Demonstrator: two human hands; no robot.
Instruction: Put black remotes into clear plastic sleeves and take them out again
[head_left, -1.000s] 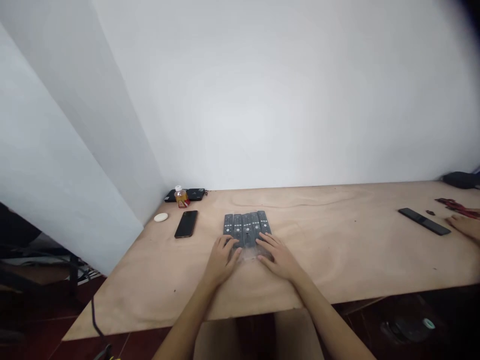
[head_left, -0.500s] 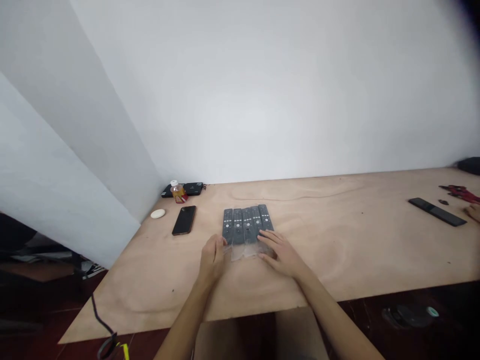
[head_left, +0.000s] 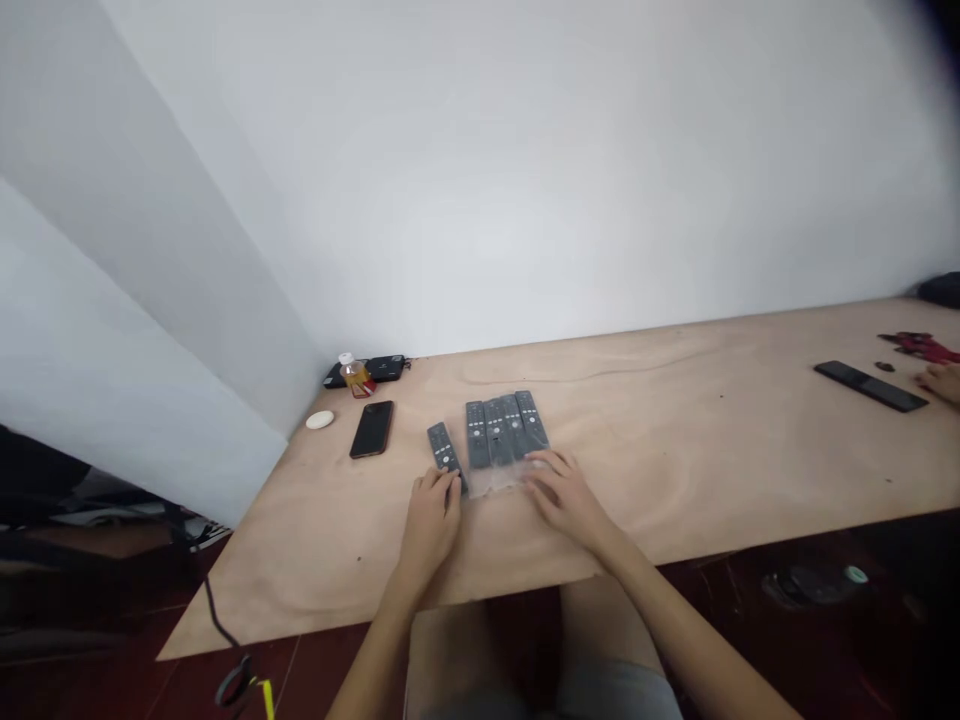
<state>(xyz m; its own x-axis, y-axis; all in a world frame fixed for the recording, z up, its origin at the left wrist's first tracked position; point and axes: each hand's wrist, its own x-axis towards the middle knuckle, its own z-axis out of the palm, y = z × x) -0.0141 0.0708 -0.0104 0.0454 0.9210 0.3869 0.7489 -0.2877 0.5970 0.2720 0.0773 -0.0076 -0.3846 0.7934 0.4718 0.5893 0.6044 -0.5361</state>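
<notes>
My left hand (head_left: 433, 515) is closed on the lower end of a dark grey remote control (head_left: 443, 446), tilted with its top toward the left. Just right of it, several similar remotes (head_left: 496, 425) lie side by side, buttons up, in clear plastic sleeves (head_left: 495, 480) whose loose ends point toward me. My right hand (head_left: 571, 503) rests with fingers apart at the lower end of the rightmost remote (head_left: 532, 420), touching it or its sleeve.
A phone (head_left: 373, 430), a white round lid (head_left: 319, 420), a bottle (head_left: 357, 375) and black boxes (head_left: 386, 369) lie on the wooden table's (head_left: 675, 440) left side. Far right are a long dark remote-like object (head_left: 870, 386), a red item (head_left: 926, 346) and another person's hand (head_left: 941, 380).
My left hand has pulled the leftmost remote away from the row and turned it aslant. My right hand stays by the rightmost remote. The camera view has tilted slightly.
</notes>
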